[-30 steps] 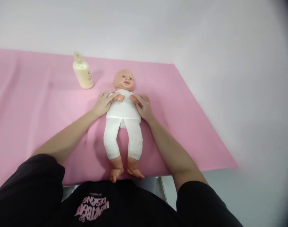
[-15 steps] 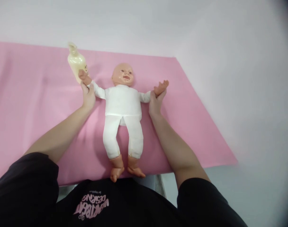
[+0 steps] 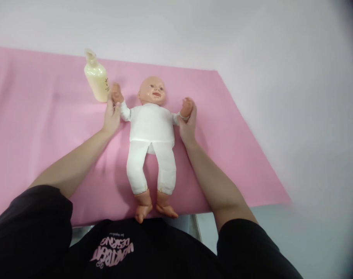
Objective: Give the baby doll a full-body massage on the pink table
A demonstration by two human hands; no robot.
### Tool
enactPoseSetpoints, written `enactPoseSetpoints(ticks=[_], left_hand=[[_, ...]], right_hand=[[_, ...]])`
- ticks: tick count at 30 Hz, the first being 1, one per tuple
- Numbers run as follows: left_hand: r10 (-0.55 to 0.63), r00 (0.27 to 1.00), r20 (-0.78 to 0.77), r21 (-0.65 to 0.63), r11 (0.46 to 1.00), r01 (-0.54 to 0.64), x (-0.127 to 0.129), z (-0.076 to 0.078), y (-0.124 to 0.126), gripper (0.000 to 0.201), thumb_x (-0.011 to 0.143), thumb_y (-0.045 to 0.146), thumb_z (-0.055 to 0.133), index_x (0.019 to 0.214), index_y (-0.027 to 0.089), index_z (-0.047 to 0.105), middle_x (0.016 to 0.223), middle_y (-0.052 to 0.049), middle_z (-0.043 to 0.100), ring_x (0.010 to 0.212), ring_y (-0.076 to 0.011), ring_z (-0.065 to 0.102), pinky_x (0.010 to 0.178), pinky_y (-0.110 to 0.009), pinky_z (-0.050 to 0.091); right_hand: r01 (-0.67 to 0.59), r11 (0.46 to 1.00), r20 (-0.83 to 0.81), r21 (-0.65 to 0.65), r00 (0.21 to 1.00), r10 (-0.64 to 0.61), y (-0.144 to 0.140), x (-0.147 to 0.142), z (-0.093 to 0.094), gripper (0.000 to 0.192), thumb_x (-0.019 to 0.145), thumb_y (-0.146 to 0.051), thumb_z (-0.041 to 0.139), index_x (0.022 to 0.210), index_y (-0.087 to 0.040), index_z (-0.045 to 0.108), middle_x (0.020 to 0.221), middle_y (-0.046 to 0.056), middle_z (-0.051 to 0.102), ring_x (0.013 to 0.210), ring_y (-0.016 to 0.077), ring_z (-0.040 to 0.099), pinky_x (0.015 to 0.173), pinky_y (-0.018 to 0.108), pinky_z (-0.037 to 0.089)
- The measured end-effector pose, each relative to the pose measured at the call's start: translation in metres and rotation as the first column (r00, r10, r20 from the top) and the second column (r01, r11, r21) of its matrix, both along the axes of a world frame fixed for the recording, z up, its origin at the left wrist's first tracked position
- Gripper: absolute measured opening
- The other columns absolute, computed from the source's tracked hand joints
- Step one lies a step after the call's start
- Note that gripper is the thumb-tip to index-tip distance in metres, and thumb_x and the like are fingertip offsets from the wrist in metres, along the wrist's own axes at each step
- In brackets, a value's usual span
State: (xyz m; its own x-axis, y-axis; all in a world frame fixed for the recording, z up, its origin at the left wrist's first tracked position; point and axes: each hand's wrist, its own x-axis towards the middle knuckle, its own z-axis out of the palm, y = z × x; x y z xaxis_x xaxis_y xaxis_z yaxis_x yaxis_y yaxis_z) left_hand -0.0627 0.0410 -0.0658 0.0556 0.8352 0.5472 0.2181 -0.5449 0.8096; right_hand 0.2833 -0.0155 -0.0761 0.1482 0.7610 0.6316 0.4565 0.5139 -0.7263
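On its back lies a baby doll (image 3: 152, 123) with a bald plastic head, a white cloth body and bare feet pointing towards me. My left hand (image 3: 111, 118) is closed around the doll's arm at the left, by the wrist, with the plastic hand rising above my fingers. At the right, the doll's other wrist is in the grip of my right hand (image 3: 188, 126), whose fingers run behind the small plastic hand. Both doll arms are bent up beside the shoulders. Where my fingers meet behind the wrists is hidden.
A cream pump bottle (image 3: 97, 81) stands just beyond my left hand. Pink cloth (image 3: 228, 166) covers the table, whose near edge lies right in front of my body. A pale wall or floor surrounds it.
Both my hands have moved inward, bringing the doll's spread arms closer to its body. The doll's trunk and legs have stayed in place, and the bottle now shows more fully.
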Motion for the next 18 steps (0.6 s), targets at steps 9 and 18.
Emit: enactPoseSetpoints(ticks=[9,18], left_hand=[[-0.106,0.757,-0.645,0.126,0.962,0.242,0.027,0.026,-0.036,0.059,0.108,0.056,0.031,0.151,0.024,0.057,0.148,-0.015,0.060,0.136,-0.0337,0.053,0.122,-0.058,0.035],[0.026,0.998,-0.053,0.108,0.994,-0.021,0.011,0.003,-0.009,0.070,0.102,0.074,0.039,0.155,0.029,0.031,0.167,-0.013,0.039,0.158,-0.0274,0.035,0.133,-0.048,0.026]], right_hand=[[-0.116,0.993,0.322,-0.010,0.940,0.113,-0.016,-0.019,0.016,0.039,0.101,-0.032,0.054,0.139,-0.032,0.063,0.137,0.007,0.069,0.133,0.0284,0.062,0.122,0.055,0.045],[-0.002,1.000,-0.096,0.017,0.995,0.003,0.004,0.001,-0.004,0.073,0.100,-0.050,0.054,0.163,-0.033,0.022,0.170,0.011,0.032,0.156,0.0280,0.040,0.127,0.063,0.035]])
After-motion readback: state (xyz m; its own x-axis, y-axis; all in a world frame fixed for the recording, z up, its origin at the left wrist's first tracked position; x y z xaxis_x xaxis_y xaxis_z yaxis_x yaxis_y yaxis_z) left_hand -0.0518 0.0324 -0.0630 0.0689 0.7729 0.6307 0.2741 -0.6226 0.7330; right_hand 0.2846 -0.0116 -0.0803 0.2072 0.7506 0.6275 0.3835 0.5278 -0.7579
